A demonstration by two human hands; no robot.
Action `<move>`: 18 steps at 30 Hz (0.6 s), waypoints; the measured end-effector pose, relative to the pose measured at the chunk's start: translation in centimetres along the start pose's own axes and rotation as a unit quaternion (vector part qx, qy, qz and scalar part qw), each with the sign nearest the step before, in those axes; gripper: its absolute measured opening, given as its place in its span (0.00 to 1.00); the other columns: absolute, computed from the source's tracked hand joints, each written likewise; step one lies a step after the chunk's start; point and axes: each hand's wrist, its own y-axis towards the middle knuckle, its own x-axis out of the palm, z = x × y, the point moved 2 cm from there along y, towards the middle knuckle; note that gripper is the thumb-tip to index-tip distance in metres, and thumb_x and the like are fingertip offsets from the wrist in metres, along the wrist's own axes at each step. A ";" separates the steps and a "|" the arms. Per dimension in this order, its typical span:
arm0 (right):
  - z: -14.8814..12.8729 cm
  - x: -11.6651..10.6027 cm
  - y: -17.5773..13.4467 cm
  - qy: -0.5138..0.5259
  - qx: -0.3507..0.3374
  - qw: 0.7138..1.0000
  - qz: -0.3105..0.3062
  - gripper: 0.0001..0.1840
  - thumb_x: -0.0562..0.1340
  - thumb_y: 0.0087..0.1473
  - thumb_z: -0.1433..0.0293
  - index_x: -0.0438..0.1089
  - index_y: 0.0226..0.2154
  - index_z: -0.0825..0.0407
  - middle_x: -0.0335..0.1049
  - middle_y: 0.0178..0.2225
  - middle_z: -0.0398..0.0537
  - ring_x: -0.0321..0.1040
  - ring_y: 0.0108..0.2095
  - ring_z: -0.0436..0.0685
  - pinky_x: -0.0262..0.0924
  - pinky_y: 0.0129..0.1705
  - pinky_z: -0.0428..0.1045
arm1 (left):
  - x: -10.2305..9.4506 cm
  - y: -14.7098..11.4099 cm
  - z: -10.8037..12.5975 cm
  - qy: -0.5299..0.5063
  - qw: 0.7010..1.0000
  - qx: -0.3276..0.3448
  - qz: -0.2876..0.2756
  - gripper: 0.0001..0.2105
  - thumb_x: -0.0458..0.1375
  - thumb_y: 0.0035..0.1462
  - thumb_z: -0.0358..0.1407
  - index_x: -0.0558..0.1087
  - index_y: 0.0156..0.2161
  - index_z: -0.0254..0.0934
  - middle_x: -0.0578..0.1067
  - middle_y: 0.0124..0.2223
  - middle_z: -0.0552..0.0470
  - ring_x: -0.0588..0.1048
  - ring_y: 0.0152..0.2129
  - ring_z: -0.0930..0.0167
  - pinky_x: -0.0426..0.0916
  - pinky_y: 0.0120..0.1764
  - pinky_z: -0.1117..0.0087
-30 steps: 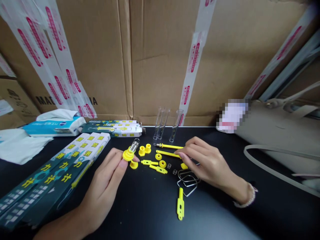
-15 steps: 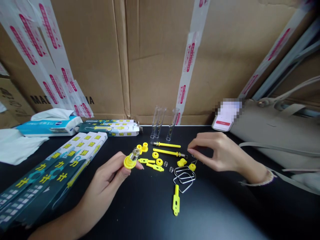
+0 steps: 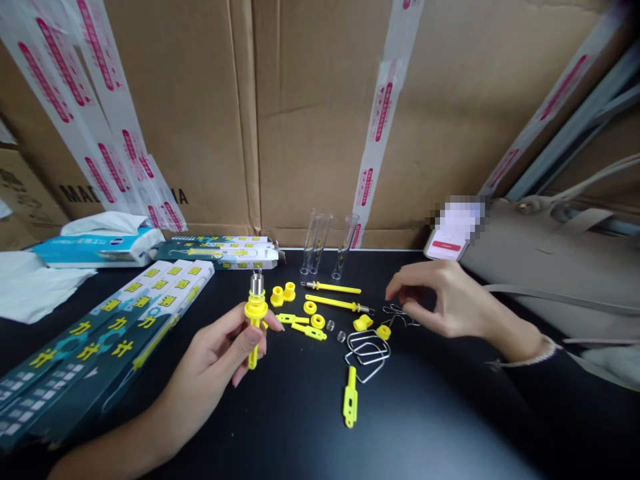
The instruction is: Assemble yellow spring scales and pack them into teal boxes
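Note:
My left hand [image 3: 220,347] is closed around a yellow plastic rod [image 3: 253,350] of a spring scale, held upright above the table. A yellow collar [image 3: 256,308] sits around the rod, with a metal spring [image 3: 257,285] and a small wire loop at its top. My right hand [image 3: 440,297] hovers low over thin wire hooks [image 3: 400,315], thumb and index finger curved and apart; whether the fingertips touch the hooks is unclear. Near it lie bent wire handles [image 3: 369,353], a yellow cap [image 3: 363,323] and a smaller yellow cap [image 3: 383,332].
Clear tubes [image 3: 343,250] stand upright at the back. Two yellow spring rods [image 3: 335,303], yellow rings [image 3: 317,321], flat yellow pieces [image 3: 351,400] and small clear rings [image 3: 341,337] lie mid-table. Printed boxes [image 3: 100,327] and tissues [image 3: 100,247] are left; a phone [image 3: 453,230] and bag [image 3: 550,253] right.
The yellow rod in my left hand has tipped from pointing toward the camera to upright, showing its spring and shaft. My right hand has shifted slightly right, and the wire hooks show more.

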 end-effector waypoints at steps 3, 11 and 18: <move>-1.8 0.5 0.4 0.003 -0.062 0.998 -0.004 0.12 0.57 0.47 0.75 0.76 0.31 0.52 0.72 0.24 0.45 0.65 0.23 0.53 0.56 0.28 0.49 | 0.0 0.0 0.0 -0.005 1.000 0.002 -0.010 0.20 0.58 0.63 0.55 0.78 0.42 0.39 0.67 0.27 0.57 0.62 0.19 0.77 0.59 0.18 0.81; 1.8 0.1 0.1 0.059 0.128 0.983 -0.119 0.09 0.62 0.50 0.67 0.76 0.32 0.52 0.72 0.21 0.44 0.66 0.22 0.53 0.59 0.26 0.49 | 0.1 0.1 -0.1 -0.008 1.000 -0.005 -0.021 0.20 0.59 0.63 0.55 0.77 0.42 0.38 0.67 0.28 0.57 0.60 0.18 0.78 0.57 0.17 0.81; 4.1 1.6 0.2 0.100 0.177 0.964 -0.172 0.17 0.70 0.49 0.54 0.78 0.33 0.50 0.76 0.24 0.45 0.72 0.25 0.55 0.63 0.28 0.48 | 0.2 -0.1 0.2 -0.014 1.000 -0.013 -0.009 0.19 0.58 0.64 0.53 0.75 0.42 0.37 0.66 0.28 0.57 0.61 0.19 0.76 0.59 0.17 0.80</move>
